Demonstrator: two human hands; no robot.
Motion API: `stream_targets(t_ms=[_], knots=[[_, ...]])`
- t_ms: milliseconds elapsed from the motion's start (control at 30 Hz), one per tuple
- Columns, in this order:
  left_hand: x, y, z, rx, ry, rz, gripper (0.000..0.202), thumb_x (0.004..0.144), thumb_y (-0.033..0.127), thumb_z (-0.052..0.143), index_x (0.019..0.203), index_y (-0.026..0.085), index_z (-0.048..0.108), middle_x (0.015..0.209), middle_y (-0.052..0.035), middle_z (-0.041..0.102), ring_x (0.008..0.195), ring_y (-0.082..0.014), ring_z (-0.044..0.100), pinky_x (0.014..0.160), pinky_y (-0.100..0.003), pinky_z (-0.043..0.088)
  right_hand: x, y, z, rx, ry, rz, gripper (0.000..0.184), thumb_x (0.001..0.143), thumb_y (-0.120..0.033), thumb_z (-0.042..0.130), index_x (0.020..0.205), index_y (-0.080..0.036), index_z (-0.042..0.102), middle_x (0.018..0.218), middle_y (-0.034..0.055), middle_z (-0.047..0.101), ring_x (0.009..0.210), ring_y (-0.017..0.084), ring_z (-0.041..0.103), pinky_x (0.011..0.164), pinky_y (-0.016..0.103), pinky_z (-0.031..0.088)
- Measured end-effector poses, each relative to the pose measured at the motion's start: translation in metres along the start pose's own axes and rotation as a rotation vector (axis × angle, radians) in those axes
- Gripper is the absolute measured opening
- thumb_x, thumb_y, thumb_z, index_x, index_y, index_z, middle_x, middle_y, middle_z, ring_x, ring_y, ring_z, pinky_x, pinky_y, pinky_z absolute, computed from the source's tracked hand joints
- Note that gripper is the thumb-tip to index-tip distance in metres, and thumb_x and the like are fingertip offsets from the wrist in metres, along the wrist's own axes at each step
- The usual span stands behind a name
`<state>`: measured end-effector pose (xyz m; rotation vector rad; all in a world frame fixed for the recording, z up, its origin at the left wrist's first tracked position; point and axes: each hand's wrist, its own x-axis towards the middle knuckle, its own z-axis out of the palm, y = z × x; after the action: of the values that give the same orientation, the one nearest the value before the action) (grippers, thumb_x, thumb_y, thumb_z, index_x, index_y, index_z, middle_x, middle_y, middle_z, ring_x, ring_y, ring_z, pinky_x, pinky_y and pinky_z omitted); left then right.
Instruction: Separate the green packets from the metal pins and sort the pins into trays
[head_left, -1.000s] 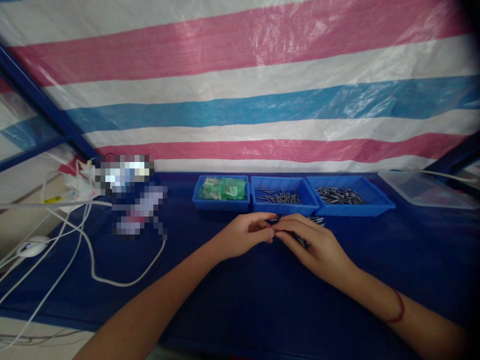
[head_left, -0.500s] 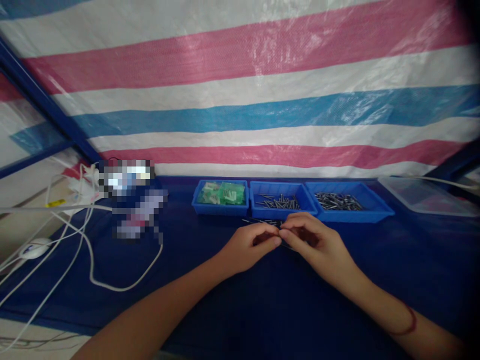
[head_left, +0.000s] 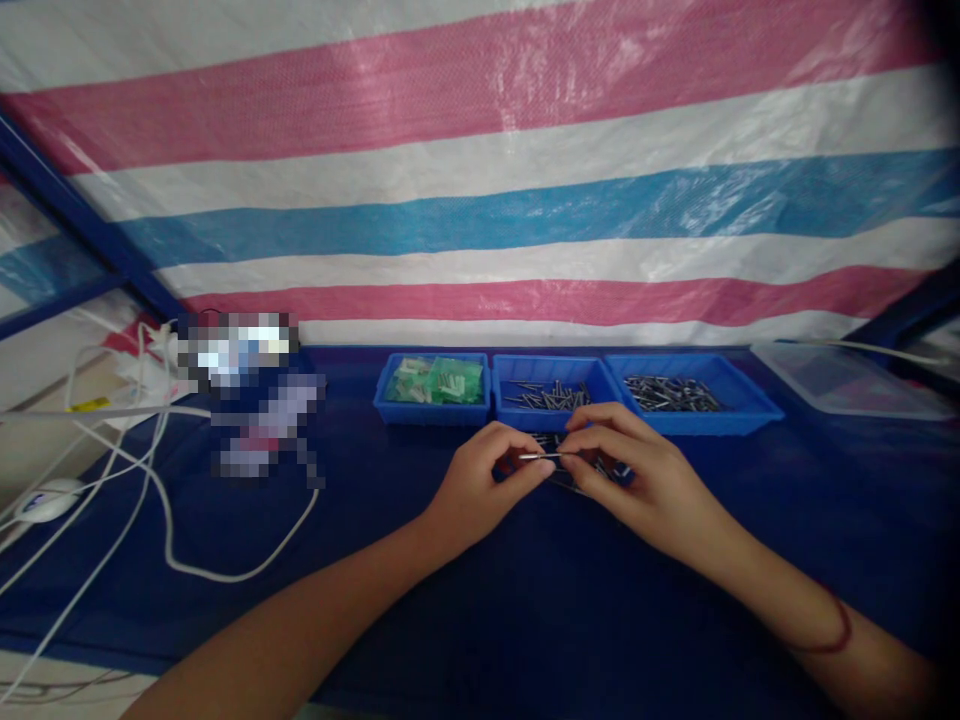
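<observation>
Between my two hands lies a thin metal pin (head_left: 534,457), roughly level. Thumb and fingers of my left hand (head_left: 476,485) close on it from the left. My right hand (head_left: 645,475) pinches its right end, and the exact kind of pin is too small to tell. Just behind and below the fingertips, several more thin metal pins (head_left: 564,481) lie on the blue table, partly hidden by my hands. Beyond them, the middle blue bin (head_left: 517,414) holds loose metal pins, and the right blue bin (head_left: 720,424) holds a denser heap of them.
A left blue bin (head_left: 420,415) contains green packets. At the far right rests a clear plastic lid (head_left: 840,380). White cables (head_left: 169,540) run across the left side near pixelated items. A striped plastic sheet (head_left: 480,230) hangs behind the blue table (head_left: 525,620).
The metal pin now shows between my fingertips, where it was hidden before. My left fingers have parted slightly from my right. The whole view has shifted a little.
</observation>
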<state>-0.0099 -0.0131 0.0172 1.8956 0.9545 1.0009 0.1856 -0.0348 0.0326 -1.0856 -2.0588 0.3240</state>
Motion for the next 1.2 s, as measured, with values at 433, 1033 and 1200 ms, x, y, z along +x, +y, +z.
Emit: stream_targets(t_ms=[433, 1033, 1200], knots=[[0.002, -0.005, -0.009, 0.555, -0.177, 0.277, 0.020, 0.093, 0.024, 0.047, 0.102, 0.019, 0.065, 0.101, -0.0058, 0.063, 0.094, -0.0187, 0.056, 0.085, -0.034, 0.043, -0.001, 0.091, -0.097, -0.724, 0.225, 0.414, 0.026, 0.089, -0.035, 0.046, 0.079, -0.019, 0.064, 0.083, 0.0135, 0.064, 0.074, 0.025, 0.057, 0.066, 0.037, 0.040], [0.006, -0.018, -0.009, 0.780, -0.219, 0.278, 0.029, 0.096, 0.021, 0.041, 0.119, 0.017, 0.058, 0.119, -0.0086, 0.060, 0.106, -0.0212, 0.054, 0.095, -0.039, 0.044, 0.006, 0.026, -0.032, -0.281, -0.301, -0.013, 0.023, 0.091, -0.034, 0.049, 0.088, -0.022, 0.068, 0.083, 0.0050, 0.068, 0.075, 0.018, 0.064, 0.070, 0.030, 0.047], [0.005, -0.014, -0.014, 0.874, -0.134, 0.284, 0.030, 0.095, 0.021, 0.041, 0.118, 0.014, 0.058, 0.113, -0.0100, 0.059, 0.102, -0.0222, 0.053, 0.093, -0.038, 0.046, -0.010, 0.046, -0.041, -0.388, -0.414, 0.189, 0.044, 0.078, -0.053, 0.062, 0.107, -0.020, 0.067, 0.085, 0.0070, 0.070, 0.074, 0.023, 0.066, 0.066, 0.034, 0.049]])
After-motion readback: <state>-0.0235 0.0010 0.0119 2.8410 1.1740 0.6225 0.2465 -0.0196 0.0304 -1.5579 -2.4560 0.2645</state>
